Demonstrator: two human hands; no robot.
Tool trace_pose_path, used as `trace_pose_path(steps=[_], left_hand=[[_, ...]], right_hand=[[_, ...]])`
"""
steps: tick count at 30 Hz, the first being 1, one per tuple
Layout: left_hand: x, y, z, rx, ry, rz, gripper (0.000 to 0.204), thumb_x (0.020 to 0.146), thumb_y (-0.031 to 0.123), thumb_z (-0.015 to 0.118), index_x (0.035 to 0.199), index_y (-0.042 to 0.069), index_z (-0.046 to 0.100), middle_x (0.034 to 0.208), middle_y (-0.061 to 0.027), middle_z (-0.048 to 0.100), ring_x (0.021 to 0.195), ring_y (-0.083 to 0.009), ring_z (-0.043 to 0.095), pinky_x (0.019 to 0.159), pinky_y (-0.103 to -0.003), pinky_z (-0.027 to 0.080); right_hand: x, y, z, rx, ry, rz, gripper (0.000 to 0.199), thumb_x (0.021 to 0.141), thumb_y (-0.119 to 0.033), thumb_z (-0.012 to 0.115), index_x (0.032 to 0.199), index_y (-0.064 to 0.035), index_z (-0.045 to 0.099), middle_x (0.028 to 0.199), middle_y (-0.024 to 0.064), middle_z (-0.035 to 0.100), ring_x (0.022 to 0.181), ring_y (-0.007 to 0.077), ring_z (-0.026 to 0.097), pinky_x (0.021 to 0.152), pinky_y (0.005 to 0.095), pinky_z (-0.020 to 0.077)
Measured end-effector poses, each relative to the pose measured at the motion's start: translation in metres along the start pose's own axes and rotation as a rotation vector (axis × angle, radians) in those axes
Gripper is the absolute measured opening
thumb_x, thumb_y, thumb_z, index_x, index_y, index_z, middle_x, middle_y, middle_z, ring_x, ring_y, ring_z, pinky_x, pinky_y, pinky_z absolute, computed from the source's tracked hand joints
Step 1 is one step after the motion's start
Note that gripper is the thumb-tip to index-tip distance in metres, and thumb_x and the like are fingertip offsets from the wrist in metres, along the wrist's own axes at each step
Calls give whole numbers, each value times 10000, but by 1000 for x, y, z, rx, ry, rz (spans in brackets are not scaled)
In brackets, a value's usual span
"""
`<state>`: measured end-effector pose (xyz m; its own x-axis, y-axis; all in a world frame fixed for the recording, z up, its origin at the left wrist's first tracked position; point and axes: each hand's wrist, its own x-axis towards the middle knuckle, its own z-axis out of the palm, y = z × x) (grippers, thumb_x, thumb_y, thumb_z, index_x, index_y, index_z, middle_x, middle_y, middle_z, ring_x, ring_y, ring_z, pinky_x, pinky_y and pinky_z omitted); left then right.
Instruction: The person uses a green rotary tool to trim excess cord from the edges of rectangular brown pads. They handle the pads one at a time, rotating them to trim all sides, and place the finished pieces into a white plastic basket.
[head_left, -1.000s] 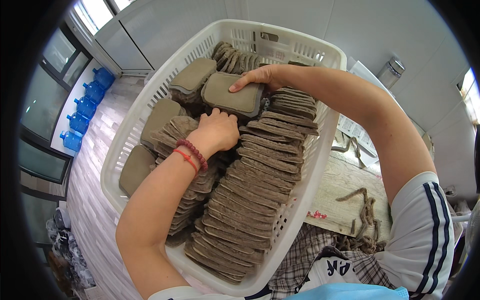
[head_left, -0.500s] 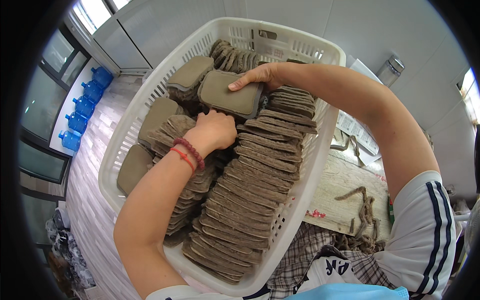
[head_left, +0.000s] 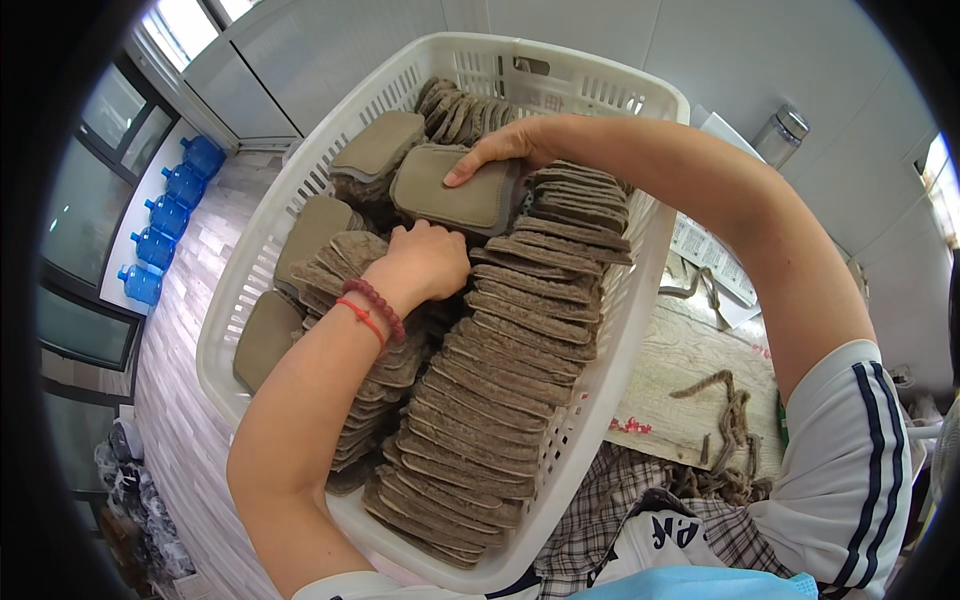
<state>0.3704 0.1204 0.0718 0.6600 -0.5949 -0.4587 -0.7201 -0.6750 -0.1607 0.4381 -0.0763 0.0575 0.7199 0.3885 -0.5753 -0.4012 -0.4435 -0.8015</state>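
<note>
A white slatted plastic basket is packed with several rows of flat grey-brown felt pads standing on edge. My left hand, with a red bead bracelet and red string at the wrist, is curled and pressed into the pads in the middle of the basket. My right hand reaches across from the right and grips the far edge of a small stack of pads lifted above the rows. More stacks of pads lie flat at the basket's far left.
Several blue water bottles stand on the floor at the left by glass doors. To the right of the basket is a wooden table with brown cord, papers and a clear bottle.
My right hand has raised the small stack of pads a little and shifted it. My left hand has stayed pressed into the pads, moving only slightly.
</note>
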Motion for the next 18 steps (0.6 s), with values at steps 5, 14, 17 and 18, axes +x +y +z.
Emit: trace_pose_path(steps=[5,14,17,18], left_hand=[[1,-3,4,1,13,4,296,856,139,511,1091,-17,598,1116,-204,623,1109,-373,544,940,-514,416],[-1,-1,9,15,89,22,308,857,147,520,1117,-8,576,1144,-216,592,1149,-385,507,935,-511,430],[-3,-1,8,7,94,23,363,872,137,483,1206,7,540,1221,-218,546,1184,-389,479,958,-525,411],[-3,0,8,6,98,19,378,882,133,459,1233,11,532,1251,-215,531,1194,-387,473,969,-531,399]], right_hand=[[2,4,1,21,-20,-4,876,614,-505,853,1298,-63,532,1260,141,577,1184,279,532,999,438,426],[3,0,-8,0,-10,-36,673,599,-428,853,1145,-93,648,1114,99,666,995,212,635,872,350,504],[-16,-8,-19,-33,57,-41,675,596,-423,856,1141,-83,646,1117,90,666,977,206,645,835,343,524],[-25,-9,-23,-30,72,-66,692,598,-422,854,1157,-77,634,1135,111,654,1011,218,633,850,364,522]])
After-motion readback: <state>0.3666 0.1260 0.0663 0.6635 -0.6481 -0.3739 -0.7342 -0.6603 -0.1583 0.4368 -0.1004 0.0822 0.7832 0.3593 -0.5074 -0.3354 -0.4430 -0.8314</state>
